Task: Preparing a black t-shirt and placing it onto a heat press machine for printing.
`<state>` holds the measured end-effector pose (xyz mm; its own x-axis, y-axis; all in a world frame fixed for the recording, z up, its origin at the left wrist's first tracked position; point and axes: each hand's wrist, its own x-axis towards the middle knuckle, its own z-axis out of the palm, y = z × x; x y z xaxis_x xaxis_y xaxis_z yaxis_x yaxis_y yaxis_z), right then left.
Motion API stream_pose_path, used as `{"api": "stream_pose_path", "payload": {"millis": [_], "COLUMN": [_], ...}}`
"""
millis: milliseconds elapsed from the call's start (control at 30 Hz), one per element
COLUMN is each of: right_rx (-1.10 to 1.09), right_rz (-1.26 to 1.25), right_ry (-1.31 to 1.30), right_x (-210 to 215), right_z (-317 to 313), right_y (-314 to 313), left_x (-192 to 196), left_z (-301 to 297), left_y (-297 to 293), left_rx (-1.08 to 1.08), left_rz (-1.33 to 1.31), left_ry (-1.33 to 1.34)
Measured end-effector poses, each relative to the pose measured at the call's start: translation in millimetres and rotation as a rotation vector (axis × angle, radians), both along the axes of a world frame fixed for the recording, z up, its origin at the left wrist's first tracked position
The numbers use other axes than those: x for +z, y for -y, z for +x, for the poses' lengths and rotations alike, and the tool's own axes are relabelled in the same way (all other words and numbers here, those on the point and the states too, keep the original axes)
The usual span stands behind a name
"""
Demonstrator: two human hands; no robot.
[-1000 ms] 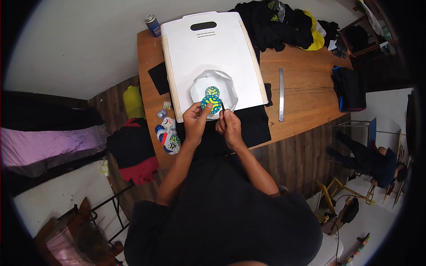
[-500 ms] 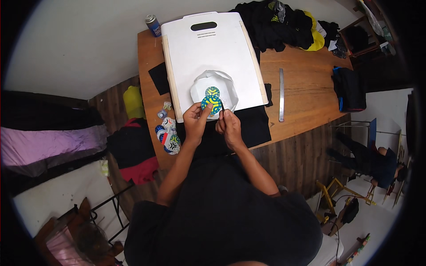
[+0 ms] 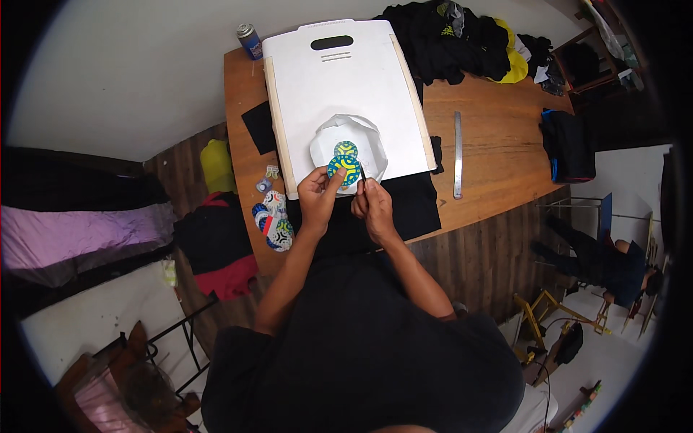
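Note:
My left hand (image 3: 317, 195) is closed on a round teal-and-yellow patterned patch (image 3: 344, 172), with the thumb lying over its lower edge. A second, smaller-looking round patch (image 3: 346, 149) of the same pattern shows just beyond it. My right hand (image 3: 375, 208) pinches a thin dark tool (image 3: 362, 172) that points away from me, right at the patch's right edge; its exact kind is too small to tell. Both hands are over the near rim of a round, creased white tray (image 3: 323, 138), which rests on a large white board (image 3: 346, 90).
Beneath the board's near edge lies black cloth (image 3: 415, 203). A metal ruler (image 3: 458, 155) is on the wooden table (image 3: 498, 137) to the right. Several round patches (image 3: 277, 224) sit at left, a spray can (image 3: 249, 42) far left. Dark clothes (image 3: 426, 43) pile up at the back; another person (image 3: 617, 270) is at far right.
The dark tool and my right fingers have shifted very slightly at the patch's edge. Otherwise the hands and patches hold their places.

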<state>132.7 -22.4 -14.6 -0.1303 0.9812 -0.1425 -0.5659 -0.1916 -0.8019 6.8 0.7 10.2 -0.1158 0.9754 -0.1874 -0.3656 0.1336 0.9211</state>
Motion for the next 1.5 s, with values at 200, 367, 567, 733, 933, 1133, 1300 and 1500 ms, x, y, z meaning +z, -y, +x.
{"api": "stream_pose_path", "payload": {"millis": [200, 367, 567, 733, 933, 1133, 1300, 1500], "right_rx": [0.002, 0.004, -0.023, -0.005, -0.029, -0.02, -0.106, -0.181], "right_rz": [0.005, 0.001, 0.0, -0.003, 0.023, 0.026, -0.03, -0.103], "right_ry": [-0.005, 0.0, 0.018, -0.025, -0.097, 0.038, 0.088, 0.083], "right_x": [2, -1, 1, 1, 8, 32, 26, 9], "right_z": [-1, 0, -2, 1, 4, -10, -28, -37], "right_y": [-1, -2, -4, -8, -25, -24, -8, -13], "left_x": [-4, -6, -5, -4, 4, 15, -7, -6], "left_z": [0, -1, -1, 0, -10, -16, -21, -9], "left_y": [0, -1, -2, -5, -10, -2, 10, -1], "left_rx": [-0.003, -0.005, -0.002, 0.011, 0.026, 0.004, 0.027, 0.039], "left_rz": [0.004, 0.002, -0.001, 0.0, 0.056, 0.107, 0.071, -0.017], "left_ry": [-0.002, -0.01, -0.008, 0.008, -0.007, -0.002, -0.03, -0.021]}}
